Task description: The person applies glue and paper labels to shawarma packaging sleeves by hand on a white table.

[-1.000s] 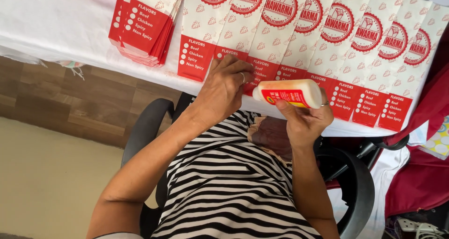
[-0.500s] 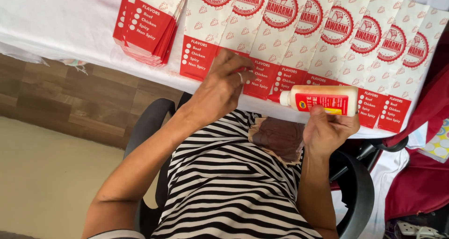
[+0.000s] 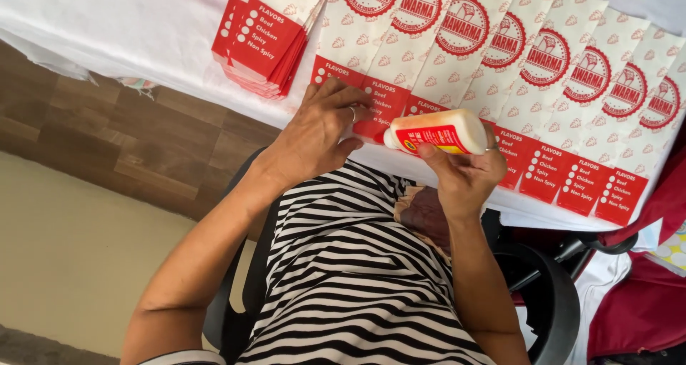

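My right hand [image 3: 464,175] holds a white squeeze bottle with a red label [image 3: 436,131] lying sideways, its nozzle pointing left toward my left hand. My left hand [image 3: 318,132] presses flat on the red bottom flap of a paper bag [image 3: 379,104] at the table's near edge. Several white paper bags with red round emblems and red flaps [image 3: 564,72] lie fanned in an overlapping row across the white table [image 3: 128,29].
A stack of folded red and white bags [image 3: 264,40] sits left of the row. I sit on a black chair [image 3: 550,301] in a striped shirt. Red fabric [image 3: 643,308] lies at the right; wood panel wall and beige floor lie below the table.
My right hand has brought the bottle back left, close to my left hand, after swinging it right. My left hand stays pressed on the bag flap.
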